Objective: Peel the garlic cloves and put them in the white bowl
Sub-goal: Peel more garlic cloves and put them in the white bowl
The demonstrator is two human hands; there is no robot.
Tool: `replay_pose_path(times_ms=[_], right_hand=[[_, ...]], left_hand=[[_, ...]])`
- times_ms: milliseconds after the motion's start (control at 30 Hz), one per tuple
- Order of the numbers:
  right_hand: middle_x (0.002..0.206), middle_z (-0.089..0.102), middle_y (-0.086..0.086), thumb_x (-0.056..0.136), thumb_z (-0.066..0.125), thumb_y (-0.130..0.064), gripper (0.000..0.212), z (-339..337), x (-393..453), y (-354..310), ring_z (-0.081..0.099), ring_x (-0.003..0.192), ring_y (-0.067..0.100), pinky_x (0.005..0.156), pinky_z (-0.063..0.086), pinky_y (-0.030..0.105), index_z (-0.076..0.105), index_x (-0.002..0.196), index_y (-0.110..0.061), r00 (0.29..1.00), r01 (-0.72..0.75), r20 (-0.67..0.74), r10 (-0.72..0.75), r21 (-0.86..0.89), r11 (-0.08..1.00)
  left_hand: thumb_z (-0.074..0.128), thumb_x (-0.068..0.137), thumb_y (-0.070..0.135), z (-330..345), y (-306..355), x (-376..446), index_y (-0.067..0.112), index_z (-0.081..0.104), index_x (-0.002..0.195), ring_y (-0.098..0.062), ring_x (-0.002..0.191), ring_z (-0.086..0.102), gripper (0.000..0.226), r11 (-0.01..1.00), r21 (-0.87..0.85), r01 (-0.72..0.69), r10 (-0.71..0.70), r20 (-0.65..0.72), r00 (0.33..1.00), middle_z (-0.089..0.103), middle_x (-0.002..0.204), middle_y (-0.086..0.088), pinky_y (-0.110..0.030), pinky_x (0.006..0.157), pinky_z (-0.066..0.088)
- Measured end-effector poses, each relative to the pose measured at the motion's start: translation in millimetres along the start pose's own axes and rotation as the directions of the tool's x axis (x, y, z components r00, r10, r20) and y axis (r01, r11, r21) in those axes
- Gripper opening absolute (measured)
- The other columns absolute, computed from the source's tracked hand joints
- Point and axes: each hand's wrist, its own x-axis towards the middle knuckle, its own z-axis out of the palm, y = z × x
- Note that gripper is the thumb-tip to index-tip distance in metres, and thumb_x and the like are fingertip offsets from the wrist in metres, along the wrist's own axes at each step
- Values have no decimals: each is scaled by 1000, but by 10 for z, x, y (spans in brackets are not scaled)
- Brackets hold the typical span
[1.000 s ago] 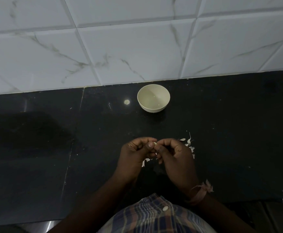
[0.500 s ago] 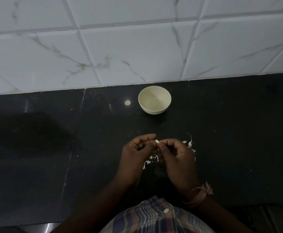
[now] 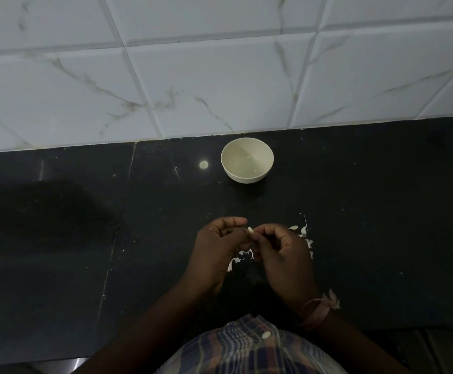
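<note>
Head view. A small pale garlic clove (image 3: 250,230) is held above the polished black stone countertop (image 3: 85,238), between the two hands, at the meeting point of their fingertips. The left hand (image 3: 217,251) has its fingers curled inward and pinches the clove from the left side. The right hand (image 3: 284,255), fingers likewise curled, pinches the same clove from the right. How much skin remains on the clove cannot be determined; it is too small and partly covered.

The round white bowl (image 3: 247,160) stands upright on the countertop, well apart from the hands, near the grey-veined white marble-pattern wall tiles (image 3: 220,85). Its contents cannot be made out with certainty.

Scattered white garlic skin scraps (image 3: 302,233) lie on the countertop beneath and just right of the hands. A frayed pink thread band (image 3: 319,310) encircles the right wrist. A plaid shirt (image 3: 249,349) occupies the bottom edge.
</note>
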Motion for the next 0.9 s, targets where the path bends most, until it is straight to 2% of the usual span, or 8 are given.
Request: replay_pose_path(times_ms=[167, 333, 467, 533, 633, 733, 900], right_hand=[[80, 74, -2, 96, 67, -10, 11, -13, 12, -25, 69, 70, 8, 64, 54, 24, 73, 91, -18, 999, -34, 23, 34, 23, 999], [74, 73, 7, 96, 67, -11, 8, -18, 11, -33, 67, 63, 15, 61, 56, 31, 74, 91, -14, 995, -95, 42, 92, 91, 991], [69, 72, 8, 95, 67, -10, 8, -3, 9, -46, 63, 59, 17, 58, 53, 28, 73, 91, -9, 985, -170, 60, 161, 197, 965], [70, 71, 11, 95, 67, -10, 9, 20, 9, -51, 61, 58, 19, 58, 51, 29, 74, 88, -8, 970, -245, 84, 230, 297, 923], [71, 68, 15, 93, 66, -7, 9, 50, 13, -54, 59, 57, 17, 53, 48, 26, 72, 88, -4, 925, -379, 169, 341, 489, 786], [73, 68, 15, 89, 66, -9, 9, 59, 13, -43, 59, 56, 15, 52, 48, 24, 71, 90, -1, 895, -444, 240, 375, 555, 703], [78, 71, 19, 92, 69, -12, 12, -14, 50, -68, 63, 65, 23, 63, 53, 32, 76, 88, -4, 932, -360, 194, 306, 395, 845]], left_hand=[[67, 89, -5, -9, 10, 10, 5, 71, 101, -23, 70, 67, 16, 999, 35, -12, 12, 2, 1000, 75, 88, -20, -36, 71, 56], [68, 88, -4, 2, 13, 4, 5, 70, 101, -20, 67, 66, 16, 998, 63, -27, 27, 5, 1000, 74, 86, -17, -31, 66, 56], [65, 89, -5, 31, 1, 3, 6, 68, 102, -18, 64, 61, 17, 999, 46, -29, 29, 3, 1000, 69, 77, -12, -36, 66, 51], [64, 89, -4, 41, -2, 6, 6, 67, 103, -18, 62, 59, 18, 1000, 24, -18, 18, 7, 1000, 67, 76, -11, -36, 65, 50], [69, 84, 2, 38, -4, 7, 7, 66, 103, -19, 60, 57, 20, 1000, -14, -2, 2, 24, 1000, 66, 78, -12, -36, 62, 48], [65, 89, -3, 6, -29, 21, 6, 65, 104, -24, 61, 57, 17, 999, -32, 5, -4, 40, 999, 65, 81, -17, -36, 61, 49], [71, 80, 6, -31, -5, 32, 12, 70, 95, -25, 63, 62, 16, 999, -20, -50, 51, 56, 997, 68, 84, -19, -37, 63, 50]])
